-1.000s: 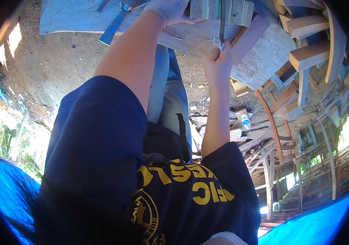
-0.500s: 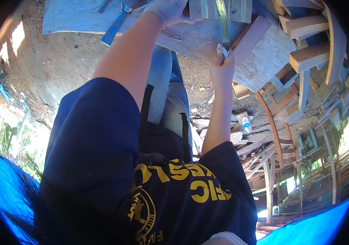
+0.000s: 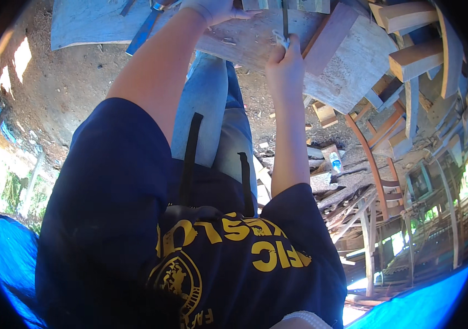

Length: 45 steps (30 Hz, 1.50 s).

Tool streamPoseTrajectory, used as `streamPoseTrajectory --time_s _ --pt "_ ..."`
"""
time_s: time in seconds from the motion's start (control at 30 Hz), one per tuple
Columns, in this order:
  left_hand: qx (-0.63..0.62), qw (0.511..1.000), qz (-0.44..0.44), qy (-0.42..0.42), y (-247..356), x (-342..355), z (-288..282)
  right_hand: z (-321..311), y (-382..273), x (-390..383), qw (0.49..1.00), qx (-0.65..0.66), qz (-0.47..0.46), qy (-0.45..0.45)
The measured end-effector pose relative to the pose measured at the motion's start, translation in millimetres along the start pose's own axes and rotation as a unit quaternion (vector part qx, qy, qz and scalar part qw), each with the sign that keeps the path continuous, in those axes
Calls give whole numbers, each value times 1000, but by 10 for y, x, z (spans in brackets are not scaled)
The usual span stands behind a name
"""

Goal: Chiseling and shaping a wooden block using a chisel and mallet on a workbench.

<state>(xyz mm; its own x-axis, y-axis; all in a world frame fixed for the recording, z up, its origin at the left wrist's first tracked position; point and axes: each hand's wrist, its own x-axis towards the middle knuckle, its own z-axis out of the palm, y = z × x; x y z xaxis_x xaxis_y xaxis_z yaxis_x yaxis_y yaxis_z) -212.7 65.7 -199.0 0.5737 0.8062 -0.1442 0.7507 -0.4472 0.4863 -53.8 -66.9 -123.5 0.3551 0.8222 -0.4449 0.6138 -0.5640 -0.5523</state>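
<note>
My right hand (image 3: 285,59) is closed around the near end of a narrow, flat strip (image 3: 285,21), which looks like a thin blade. White cloth or cord (image 3: 281,39) is wrapped at that end. The strip runs away from me over light wooden pieces (image 3: 312,5) at the upper edge. My left hand (image 3: 212,9) rests at the workbench board, left of those pieces, its thumb stretched out to the right. The upper edge of the view cuts off its other fingers. Beside it lies a tool with a blue blade (image 3: 145,33), partly behind my left forearm.
Under the work is a broad, worn board (image 3: 354,82), with a reddish plank (image 3: 333,38) lying on it. Cut timber blocks (image 3: 417,61) crowd the right side. Below them stands a wooden chair frame (image 3: 373,159). Scrap wood and a plastic bottle (image 3: 336,162) litter the ground.
My right hand has moved away from me and slightly left with the strip, which now appears narrower and darker. My left hand stays beside the wooden pieces. The whole view has shifted a little.
</note>
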Motion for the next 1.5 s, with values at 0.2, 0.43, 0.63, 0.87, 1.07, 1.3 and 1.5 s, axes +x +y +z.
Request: streamPoseTrajectory --time_s 0.2,0.43,0.63,0.87,1.07,1.3,1.5 --pt "-12 1000 -5 23 -76 -36 -68 4 296 -335 998 42 -40 21" --pt "37 999 -14 -13 -68 -34 19 -19 -138 42 999 -12 -33 15" --pt "-7 999 -17 -47 -34 -20 -169 -244 110 -740 998 -61 31 -4" --pt "-10 1000 12 4 -83 -23 -50 -187 8 -278 999 -18 -30 22" --pt "-31 999 0 12 -33 -20 -113 -181 89 -225 999 -11 -47 22" --pt "-49 999 6 8 -56 -40 -126 -188 147 -248 998 44 -30 -22" --pt "35 998 35 41 -123 -28 32 -252 30 -146 997 56 -30 -40"
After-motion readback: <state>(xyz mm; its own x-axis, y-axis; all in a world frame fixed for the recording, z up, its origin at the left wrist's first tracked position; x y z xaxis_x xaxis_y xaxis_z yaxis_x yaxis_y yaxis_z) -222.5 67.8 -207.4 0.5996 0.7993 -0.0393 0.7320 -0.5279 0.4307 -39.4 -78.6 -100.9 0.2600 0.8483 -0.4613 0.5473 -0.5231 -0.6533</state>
